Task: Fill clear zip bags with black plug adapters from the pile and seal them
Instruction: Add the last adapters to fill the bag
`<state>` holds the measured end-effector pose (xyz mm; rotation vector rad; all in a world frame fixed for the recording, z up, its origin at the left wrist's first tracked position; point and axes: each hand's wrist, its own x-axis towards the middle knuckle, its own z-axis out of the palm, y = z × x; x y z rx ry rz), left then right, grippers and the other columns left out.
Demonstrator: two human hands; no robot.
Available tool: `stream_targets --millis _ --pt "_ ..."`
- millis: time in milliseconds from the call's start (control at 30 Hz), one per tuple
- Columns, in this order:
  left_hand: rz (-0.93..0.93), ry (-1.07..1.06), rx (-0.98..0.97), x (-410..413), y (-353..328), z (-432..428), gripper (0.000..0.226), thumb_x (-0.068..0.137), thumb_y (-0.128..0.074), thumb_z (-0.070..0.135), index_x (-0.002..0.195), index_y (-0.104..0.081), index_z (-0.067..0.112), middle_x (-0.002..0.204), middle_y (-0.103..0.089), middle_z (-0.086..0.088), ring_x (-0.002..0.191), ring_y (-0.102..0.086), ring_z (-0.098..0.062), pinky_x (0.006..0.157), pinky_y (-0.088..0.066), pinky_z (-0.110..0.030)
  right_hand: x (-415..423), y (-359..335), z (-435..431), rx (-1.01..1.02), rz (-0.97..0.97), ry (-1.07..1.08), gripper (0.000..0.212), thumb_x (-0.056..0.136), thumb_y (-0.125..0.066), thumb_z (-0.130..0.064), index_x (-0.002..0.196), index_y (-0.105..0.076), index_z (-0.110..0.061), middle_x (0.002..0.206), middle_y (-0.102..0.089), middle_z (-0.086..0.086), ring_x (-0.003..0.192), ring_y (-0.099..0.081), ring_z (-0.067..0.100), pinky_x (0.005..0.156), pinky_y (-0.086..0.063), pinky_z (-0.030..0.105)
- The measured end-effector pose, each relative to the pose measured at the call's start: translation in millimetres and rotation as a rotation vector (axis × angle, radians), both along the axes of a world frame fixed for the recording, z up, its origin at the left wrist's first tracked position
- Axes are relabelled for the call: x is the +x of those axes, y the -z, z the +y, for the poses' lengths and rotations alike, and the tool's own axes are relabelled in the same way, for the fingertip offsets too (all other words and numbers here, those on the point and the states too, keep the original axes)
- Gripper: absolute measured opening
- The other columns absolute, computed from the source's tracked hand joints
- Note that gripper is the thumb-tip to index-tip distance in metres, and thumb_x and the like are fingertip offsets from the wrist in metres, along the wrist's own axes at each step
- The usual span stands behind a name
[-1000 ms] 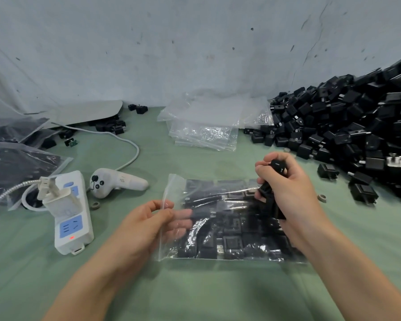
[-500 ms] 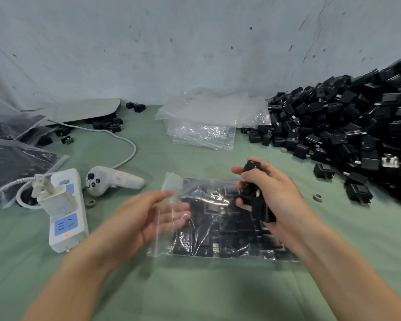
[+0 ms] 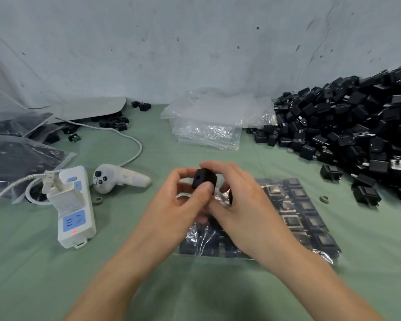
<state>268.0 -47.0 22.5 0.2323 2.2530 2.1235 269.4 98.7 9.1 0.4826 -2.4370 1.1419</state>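
A clear zip bag (image 3: 294,218) lies flat on the green table, packed with rows of black plug adapters. Above its left end, my left hand (image 3: 178,205) pinches one black adapter (image 3: 204,179) between thumb and fingers. My right hand (image 3: 245,205) meets it from the right, touching the same adapter, and more black adapters show dimly under its fingers. The bag's opening is hidden beneath both hands. The big pile of black adapters (image 3: 357,126) rises at the right against the wall.
A stack of empty clear bags (image 3: 208,126) sits at the back centre. A white power strip (image 3: 75,212) with a plugged-in charger and a white controller (image 3: 118,179) lie at the left. Filled bags (image 3: 14,158) rest at the far left. Loose adapters (image 3: 366,195) lie right of the bag.
My left hand let go of the bag's opening and came up to take an adapter from my right hand. Both hands now meet above the bag's left end.
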Motion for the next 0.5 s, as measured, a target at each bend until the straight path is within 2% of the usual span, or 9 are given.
stream_targets --millis 67,100,200,300,367,433,500 --pt "0.004 -0.099 0.085 -7 -1 -14 0.015 0.094 -0.061 0.020 0.107 -0.066 0.025 0.095 -0.072 -0.006 0.073 -0.072 -0.016 0.064 -0.059 -0.026 0 -1 1 -0.019 -0.005 -0.058 0.061 0.091 -0.068 -0.028 0.142 -0.041 -0.047 0.123 -0.048 -0.031 0.101 -0.050 -0.004 0.087 -0.036 0.003" --pt "0.017 -0.160 0.080 -10 -1 -27 0.018 0.095 -0.060 0.015 0.105 -0.068 0.028 0.095 -0.073 -0.005 0.075 -0.072 -0.016 0.065 -0.058 -0.024 -1 -4 5 -0.080 -0.030 -0.074 0.060 0.093 -0.067 -0.030 0.141 -0.040 -0.050 0.123 -0.049 -0.030 0.097 -0.054 -0.003 0.082 -0.040 0.005" --pt "0.002 -0.302 -0.098 -15 5 -73 0.031 0.091 -0.066 0.010 0.106 -0.070 0.037 0.102 -0.074 -0.005 0.084 -0.073 -0.015 0.076 -0.057 -0.024 -8 -13 26 -0.538 -0.190 -0.017 0.040 0.096 -0.064 -0.021 0.127 -0.059 -0.045 0.111 -0.063 -0.022 0.071 -0.058 0.000 0.060 -0.050 0.015" --pt "-0.064 -0.270 -0.282 -9 17 -85 0.044 0.087 -0.070 0.004 0.098 -0.071 0.048 0.096 -0.077 0.002 0.075 -0.068 -0.003 0.078 -0.052 -0.025 -13 -19 45 -1.085 -0.448 0.026 0.025 0.093 -0.066 -0.014 0.108 -0.075 -0.032 0.105 -0.071 0.000 0.075 -0.062 0.012 0.063 -0.055 0.029" --pt "-0.112 -0.192 -0.307 -6 26 -78 0.047 0.088 -0.067 0.001 0.098 -0.072 0.047 0.092 -0.077 0.008 0.073 -0.066 0.000 0.073 -0.050 -0.021 -15 -18 51 -1.225 -0.531 0.024 0.023 0.092 -0.065 -0.012 0.109 -0.075 -0.024 0.108 -0.071 0.007 0.075 -0.063 0.015 0.064 -0.056 0.034" --pt "-0.170 -0.125 -0.211 -7 31 -68 0.039 0.090 -0.062 0.001 0.107 -0.072 0.035 0.097 -0.077 0.003 0.081 -0.070 -0.007 0.074 -0.054 -0.020 -16 -17 53 -1.287 -0.556 0.029 0.023 0.092 -0.063 -0.011 0.112 -0.073 -0.018 0.109 -0.069 0.009 0.071 -0.062 0.016 0.062 -0.055 0.034" --pt "-0.274 -0.091 0.060 -9 32 -59 0.029 0.096 -0.053 0.002 0.112 -0.071 0.017 0.102 -0.076 -0.010 0.085 -0.072 -0.017 0.075 -0.059 -0.025 -17 -15 52 -1.324 -0.572 0.042 0.023 0.092 -0.063 -0.011 0.113 -0.072 -0.015 0.108 -0.067 0.009 0.069 -0.061 0.017 0.060 -0.053 0.034"
